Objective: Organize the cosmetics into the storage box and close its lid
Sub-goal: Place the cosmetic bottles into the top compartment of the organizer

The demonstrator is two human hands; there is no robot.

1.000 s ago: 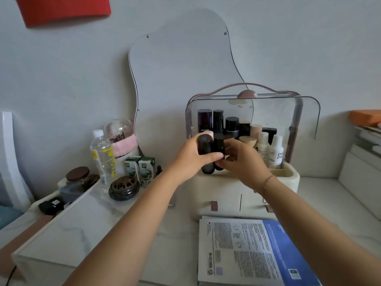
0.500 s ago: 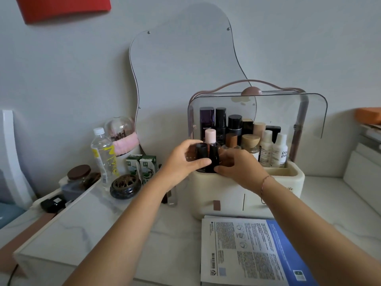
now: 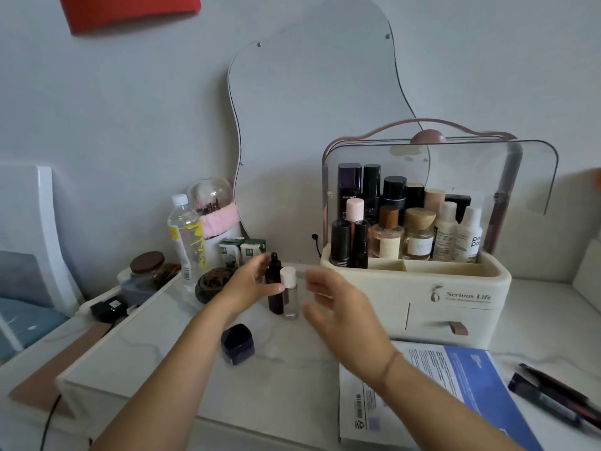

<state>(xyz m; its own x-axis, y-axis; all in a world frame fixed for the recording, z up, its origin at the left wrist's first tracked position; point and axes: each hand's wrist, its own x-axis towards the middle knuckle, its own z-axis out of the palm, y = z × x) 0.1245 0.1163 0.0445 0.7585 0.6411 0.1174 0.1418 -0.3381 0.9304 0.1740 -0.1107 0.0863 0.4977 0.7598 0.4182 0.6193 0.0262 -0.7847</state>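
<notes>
A blue-and-white printed packet (image 3: 455, 402) lies nearest on the marble tabletop (image 3: 162, 336), with a dark square jar (image 3: 237, 344) to its left. Beyond them the left hand (image 3: 248, 284) curls round an upright dark brown dropper bottle (image 3: 275, 304), which touches a clear bottle (image 3: 290, 304) with a pale pink cap. The right hand (image 3: 338, 307), blurred and fingers spread, hovers just beside them holding nothing. Further right sits the cream storage box (image 3: 422, 301), packed with upright bottles, its transparent lid (image 3: 504, 170) raised
</notes>
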